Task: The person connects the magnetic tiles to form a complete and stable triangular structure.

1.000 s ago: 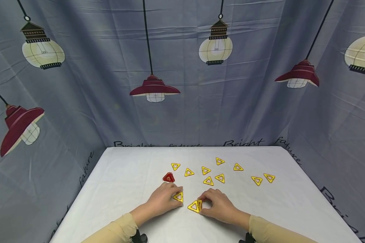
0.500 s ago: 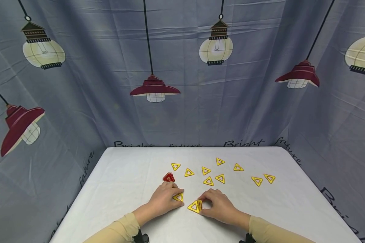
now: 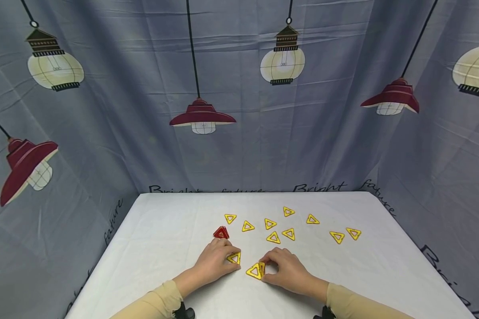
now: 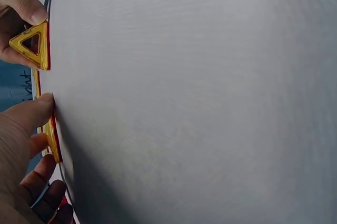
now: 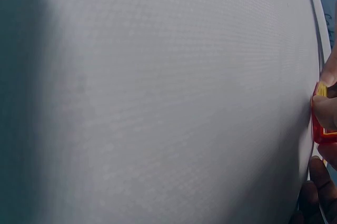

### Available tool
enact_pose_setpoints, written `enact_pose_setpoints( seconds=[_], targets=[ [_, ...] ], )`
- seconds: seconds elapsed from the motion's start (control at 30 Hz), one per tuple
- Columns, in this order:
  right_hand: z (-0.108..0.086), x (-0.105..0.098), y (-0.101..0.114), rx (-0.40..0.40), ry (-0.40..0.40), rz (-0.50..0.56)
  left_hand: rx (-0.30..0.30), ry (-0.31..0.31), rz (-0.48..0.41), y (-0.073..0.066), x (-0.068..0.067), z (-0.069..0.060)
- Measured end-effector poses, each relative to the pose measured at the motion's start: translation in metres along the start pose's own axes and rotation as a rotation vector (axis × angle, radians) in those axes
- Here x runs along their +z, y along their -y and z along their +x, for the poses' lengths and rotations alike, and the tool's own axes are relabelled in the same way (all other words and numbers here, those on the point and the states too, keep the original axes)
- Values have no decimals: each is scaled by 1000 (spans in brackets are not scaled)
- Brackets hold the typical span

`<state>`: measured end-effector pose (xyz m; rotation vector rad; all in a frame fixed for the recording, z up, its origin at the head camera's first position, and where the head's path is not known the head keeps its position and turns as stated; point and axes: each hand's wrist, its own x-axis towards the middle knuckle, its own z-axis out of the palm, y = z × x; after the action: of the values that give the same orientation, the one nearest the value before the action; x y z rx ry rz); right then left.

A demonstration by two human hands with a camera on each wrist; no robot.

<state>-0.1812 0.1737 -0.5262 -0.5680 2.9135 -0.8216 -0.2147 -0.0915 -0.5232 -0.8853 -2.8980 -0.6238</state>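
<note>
My left hand (image 3: 213, 260) pinches a yellow triangular magnetic tile (image 3: 239, 257) between thumb and forefinger, low over the white table. To its right, my right hand (image 3: 288, 269) grips two yellow triangular tiles (image 3: 259, 272) set at an angle to each other, one facing the left hand. In the left wrist view, red shows along the lower edge of the right hand's yellow tile (image 4: 44, 50). A red part (image 5: 318, 135) also appears beside the right hand's fingers in the right wrist view, mostly hidden. A small gap separates the two hands' tiles.
Just beyond the left hand stands a small red pyramid of triangular tiles (image 3: 221, 232). Several yellow triangular tiles lie flat further back, among them one at the far right (image 3: 353, 234). The white table (image 3: 167, 221) ends at a grey curtain (image 3: 239, 155).
The left wrist has shifted very slightly to the right. Both hands keep hold of their tiles, and the tiles on the table lie as before.
</note>
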Motion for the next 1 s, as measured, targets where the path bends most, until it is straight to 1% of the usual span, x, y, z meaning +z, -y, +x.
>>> enact_pose_setpoints(
  seconds=[0.17,0.27,0.4,0.67,0.83,0.93,1.0],
  targets=[
    [0,0,0,0,1,-5,-4,-6,3,1,1,0],
    [0,0,0,-1,1,-4,10,-25,11,1,0,-1],
    [0,-1,0,-2,5,-4,30,-67,23,2,-1,-1],
    [0,-2,1,1,10,5,18,-88,57,4,-3,0],
    [0,-1,0,2,7,0,39,-125,56,5,-5,-1],
    [0,-1,0,0,2,-3,39,-112,55,5,-4,-2],
    [0,-1,0,-2,-1,-4,34,-89,54,6,-3,-2]
  ],
)
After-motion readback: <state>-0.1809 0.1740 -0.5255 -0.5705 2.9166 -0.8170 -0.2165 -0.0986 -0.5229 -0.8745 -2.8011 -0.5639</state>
